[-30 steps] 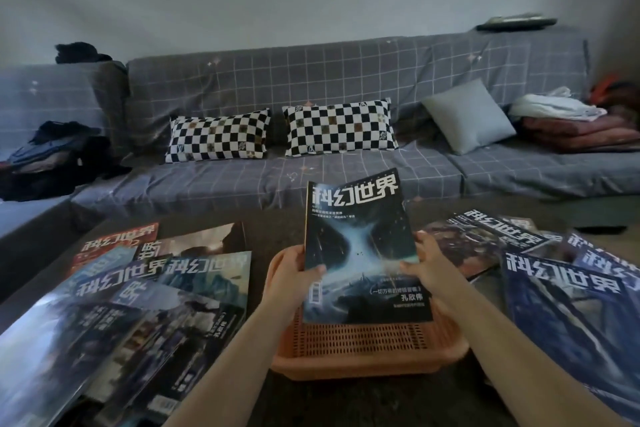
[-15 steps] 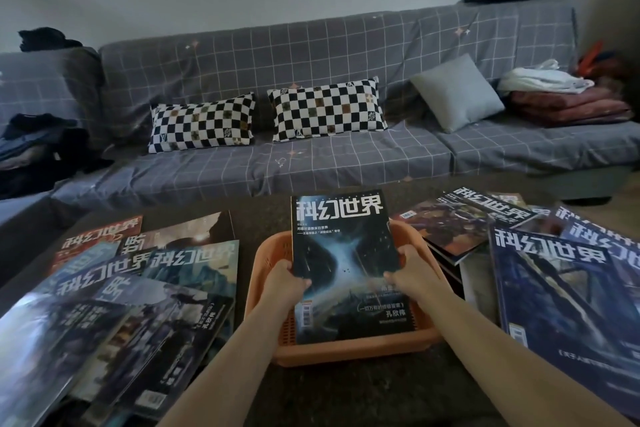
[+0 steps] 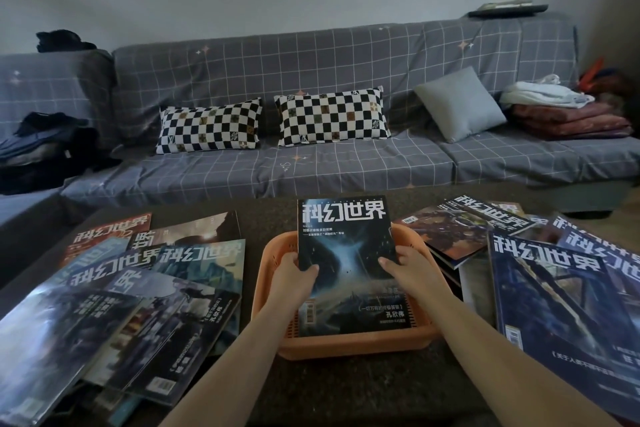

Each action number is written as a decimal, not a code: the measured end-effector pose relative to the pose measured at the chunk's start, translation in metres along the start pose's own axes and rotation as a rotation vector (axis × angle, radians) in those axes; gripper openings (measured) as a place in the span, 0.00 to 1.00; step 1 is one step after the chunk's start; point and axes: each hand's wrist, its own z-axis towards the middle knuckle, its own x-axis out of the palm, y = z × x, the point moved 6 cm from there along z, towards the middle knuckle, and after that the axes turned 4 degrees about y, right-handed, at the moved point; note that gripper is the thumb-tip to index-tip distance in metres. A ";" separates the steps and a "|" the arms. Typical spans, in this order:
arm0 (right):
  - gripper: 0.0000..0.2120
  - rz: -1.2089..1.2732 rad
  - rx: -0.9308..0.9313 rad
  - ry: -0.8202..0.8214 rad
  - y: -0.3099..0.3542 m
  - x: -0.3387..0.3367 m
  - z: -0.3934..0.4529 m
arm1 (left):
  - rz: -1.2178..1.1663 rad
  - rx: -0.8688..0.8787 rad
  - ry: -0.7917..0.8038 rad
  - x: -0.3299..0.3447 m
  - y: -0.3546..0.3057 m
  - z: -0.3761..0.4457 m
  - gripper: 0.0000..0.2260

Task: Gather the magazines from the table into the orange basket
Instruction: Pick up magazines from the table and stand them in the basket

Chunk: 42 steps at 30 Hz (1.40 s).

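The left hand and right hand pinch the dark magazine by its side edges, thumbs on the cover. It has descended since a second ago: its near end now sits inside the orange basket, its far end still tilted above the rim. Release appears imminent. Beyond, on the table, the left magazine pile and right magazine pile lie unchanged.

Two bare forearms reached in from the bottom edge, uncovered by any sleeve up to where they left the frame. The bare left hand and bare right hand wore no gloves, rings, watch or wristband that could be seen.
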 end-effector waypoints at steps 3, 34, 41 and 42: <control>0.22 0.002 -0.092 -0.075 0.016 0.001 -0.010 | -0.041 0.104 -0.080 -0.014 -0.014 -0.012 0.11; 0.13 0.041 -0.325 0.488 0.159 0.312 -0.069 | 0.178 -0.244 -0.563 -0.234 0.195 -0.100 0.18; 0.16 0.096 -0.289 0.495 0.174 0.353 -0.055 | 0.101 -0.305 -0.712 -0.247 0.231 -0.106 0.20; 0.16 0.103 -0.282 0.493 0.178 0.358 -0.052 | 0.041 -0.305 -0.734 -0.248 0.233 -0.106 0.21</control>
